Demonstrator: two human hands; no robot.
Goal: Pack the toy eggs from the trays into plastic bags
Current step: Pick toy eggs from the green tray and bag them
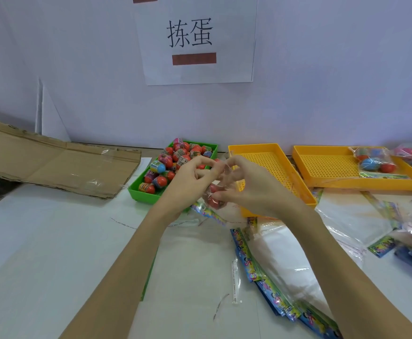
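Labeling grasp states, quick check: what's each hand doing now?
Left hand: pinching the top of the clear plastic bag.
Right hand: pinching the same bag, red toy egg inside.

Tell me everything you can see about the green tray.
The green tray is a shallow rectangular bin, seemingly plastic, resting flat on the white table, angled toward the wall. It is heaped with toy eggs, mostly red with printed wrappers, one blue. Cardboard lies to its left, an empty yellow tray to its right. The left hand hides its near right corner.
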